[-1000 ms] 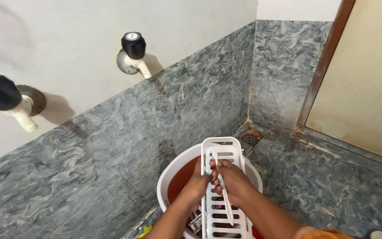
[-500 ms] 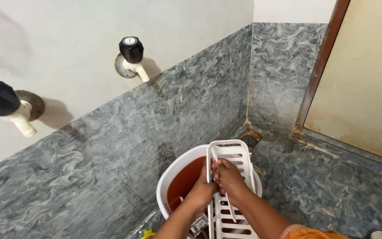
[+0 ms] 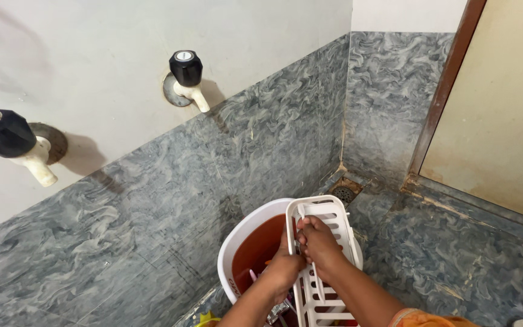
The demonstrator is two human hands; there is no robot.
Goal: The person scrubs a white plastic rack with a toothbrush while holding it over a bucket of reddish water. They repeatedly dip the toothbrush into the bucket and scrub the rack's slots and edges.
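I am seeing both forearms extending forward, left hand (image 3: pixel 286 266) and right hand (image 3: pixel 321 242) curling closed, pressing side by side.

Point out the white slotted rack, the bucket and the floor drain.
white slotted rack (image 3: pixel 334 212), head view, on its top slats above the hands.
bucket (image 3: pixel 246 233), head view, on its white rim at the left.
floor drain (image 3: pixel 344 194), head view, on the round grate in the corner.

Home washroom, wall taps (image 3: pixel 186 75), grey marbled tiles (image 3: pixel 261 151), floor drain (image 3: pixel 344 194)
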